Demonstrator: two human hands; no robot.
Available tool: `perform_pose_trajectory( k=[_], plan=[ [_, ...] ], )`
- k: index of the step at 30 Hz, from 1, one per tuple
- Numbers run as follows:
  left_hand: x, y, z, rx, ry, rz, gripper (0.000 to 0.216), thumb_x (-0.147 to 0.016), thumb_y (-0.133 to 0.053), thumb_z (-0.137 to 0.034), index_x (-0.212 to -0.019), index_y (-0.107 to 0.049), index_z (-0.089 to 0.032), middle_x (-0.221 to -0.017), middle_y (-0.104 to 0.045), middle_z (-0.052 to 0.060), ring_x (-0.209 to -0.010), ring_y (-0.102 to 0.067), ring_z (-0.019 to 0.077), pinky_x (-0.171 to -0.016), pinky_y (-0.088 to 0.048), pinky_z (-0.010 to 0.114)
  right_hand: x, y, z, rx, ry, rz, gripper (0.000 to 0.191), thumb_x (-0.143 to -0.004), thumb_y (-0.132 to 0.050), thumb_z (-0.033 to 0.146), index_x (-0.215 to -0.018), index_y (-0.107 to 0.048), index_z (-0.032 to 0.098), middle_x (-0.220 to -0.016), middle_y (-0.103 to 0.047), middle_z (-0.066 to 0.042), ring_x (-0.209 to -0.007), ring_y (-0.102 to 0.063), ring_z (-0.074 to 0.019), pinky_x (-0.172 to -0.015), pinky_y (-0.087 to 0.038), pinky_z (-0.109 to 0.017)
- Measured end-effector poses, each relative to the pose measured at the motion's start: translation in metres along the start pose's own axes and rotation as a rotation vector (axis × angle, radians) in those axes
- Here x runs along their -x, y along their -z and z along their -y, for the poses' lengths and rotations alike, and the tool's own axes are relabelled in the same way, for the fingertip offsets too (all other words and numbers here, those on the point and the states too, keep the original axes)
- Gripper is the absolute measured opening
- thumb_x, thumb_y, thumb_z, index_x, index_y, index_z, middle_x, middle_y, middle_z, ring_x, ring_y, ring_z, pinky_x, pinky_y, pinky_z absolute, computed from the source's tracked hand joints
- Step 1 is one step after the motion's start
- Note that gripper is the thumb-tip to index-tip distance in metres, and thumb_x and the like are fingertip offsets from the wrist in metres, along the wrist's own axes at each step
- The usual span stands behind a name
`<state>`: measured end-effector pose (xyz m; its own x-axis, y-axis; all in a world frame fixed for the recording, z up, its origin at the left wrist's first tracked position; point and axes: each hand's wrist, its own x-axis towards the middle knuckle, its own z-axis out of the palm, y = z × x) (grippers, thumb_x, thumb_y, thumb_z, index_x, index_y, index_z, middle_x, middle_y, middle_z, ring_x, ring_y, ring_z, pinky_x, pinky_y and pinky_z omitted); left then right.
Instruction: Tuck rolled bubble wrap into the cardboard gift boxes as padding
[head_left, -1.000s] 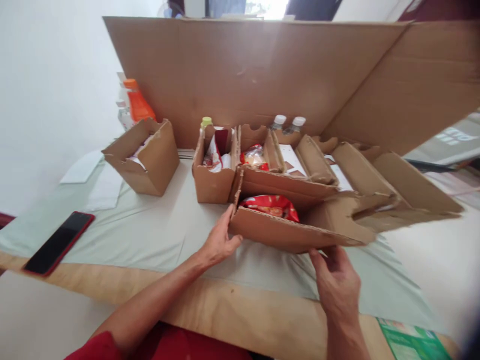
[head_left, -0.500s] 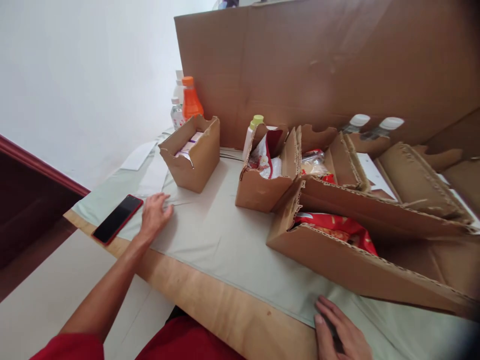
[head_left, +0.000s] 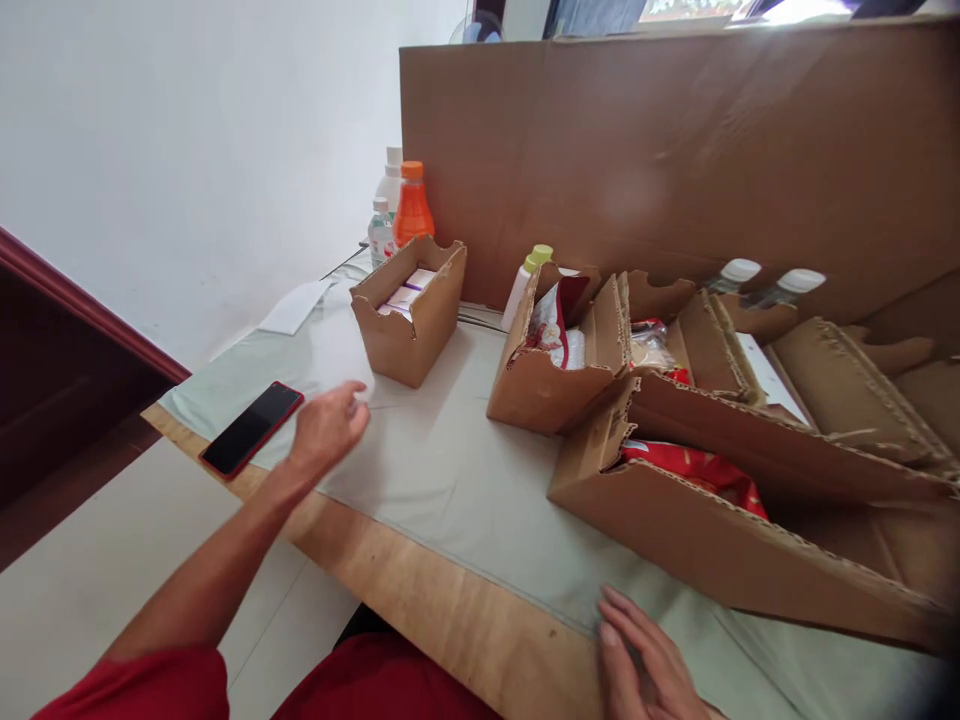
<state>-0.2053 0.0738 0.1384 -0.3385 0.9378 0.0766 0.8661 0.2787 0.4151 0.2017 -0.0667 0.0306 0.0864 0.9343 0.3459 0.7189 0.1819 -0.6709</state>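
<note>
My left hand (head_left: 328,427) hovers just above the pale cloth (head_left: 457,470), fingers loosely apart and holding nothing. It is a short way right of a red-edged phone (head_left: 252,428) that lies face up near the table's corner. My right hand (head_left: 645,665) rests flat on the cloth at the bottom edge, fingers stretched out, in front of a long low cardboard box (head_left: 720,545) holding a red snack packet (head_left: 697,468).
A small open carton (head_left: 409,320) with white and purple packs stands behind my left hand. Another carton (head_left: 551,375) holds packets and a green-capped bottle (head_left: 525,285). Orange and clear bottles (head_left: 409,205) stand by a tall cardboard sheet (head_left: 675,150). The wooden table edge (head_left: 450,610) runs diagonally.
Both hands left the long box. My left hand swung left to the cloth by the phone and now has lifted slightly. My right hand settled flat on the cloth. The view turned left.
</note>
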Motion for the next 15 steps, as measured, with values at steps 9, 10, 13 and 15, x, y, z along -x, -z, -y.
perform_pose_trajectory(
  k=[9, 10, 13, 15],
  plan=[
    [0.165, -0.061, -0.117, 0.921, -0.353, 0.611, 0.061, -0.087, -0.064, -0.029, -0.144, -0.051, -0.013, -0.120, -0.075, 0.012, -0.106, -0.072, 0.0213, -0.090, -0.059, 0.032, -0.017, -0.031, 0.066, -0.676, -0.415, 0.305, 0.079, -0.083, -0.073, 0.054, -0.148, -0.043, 0.021, -0.126, -0.072, -0.016, -0.104, -0.074, -0.0269, -0.084, -0.062, -0.039],
    [0.172, -0.060, -0.120, 0.921, -0.433, 0.615, 0.060, -0.086, -0.065, -0.027, -0.143, -0.053, -0.014, -0.126, -0.072, 0.013, -0.113, -0.069, 0.0225, -0.098, -0.057, 0.036, -0.020, -0.024, 0.061, -0.662, -0.461, 0.269, 0.072, -0.084, -0.071, 0.054, -0.143, -0.047, 0.021, -0.118, -0.075, -0.014, -0.096, -0.075, -0.0253, -0.080, -0.062, -0.037],
    [0.176, -0.058, -0.114, 0.815, -0.634, 0.515, 0.043, -0.088, -0.062, -0.020, -0.131, -0.062, -0.018, -0.128, -0.070, 0.012, -0.119, -0.065, 0.0238, -0.105, -0.054, 0.042, -0.025, 0.014, 0.031, -0.486, -0.468, 0.174, 0.055, -0.086, -0.066, 0.052, -0.129, -0.059, 0.019, -0.109, -0.076, -0.010, -0.089, -0.073, -0.0235, -0.077, -0.060, -0.034],
    [0.168, -0.065, -0.105, 0.724, -0.708, 0.452, 0.036, -0.089, -0.059, -0.017, -0.124, -0.066, -0.019, -0.125, -0.071, 0.012, -0.117, -0.066, 0.0245, -0.102, -0.056, 0.045, -0.022, 0.046, 0.004, -0.266, -0.436, 0.150, 0.054, -0.085, -0.063, 0.051, -0.127, -0.061, 0.018, -0.107, -0.075, -0.010, -0.090, -0.072, -0.0245, -0.079, -0.058, -0.036]
  ],
)
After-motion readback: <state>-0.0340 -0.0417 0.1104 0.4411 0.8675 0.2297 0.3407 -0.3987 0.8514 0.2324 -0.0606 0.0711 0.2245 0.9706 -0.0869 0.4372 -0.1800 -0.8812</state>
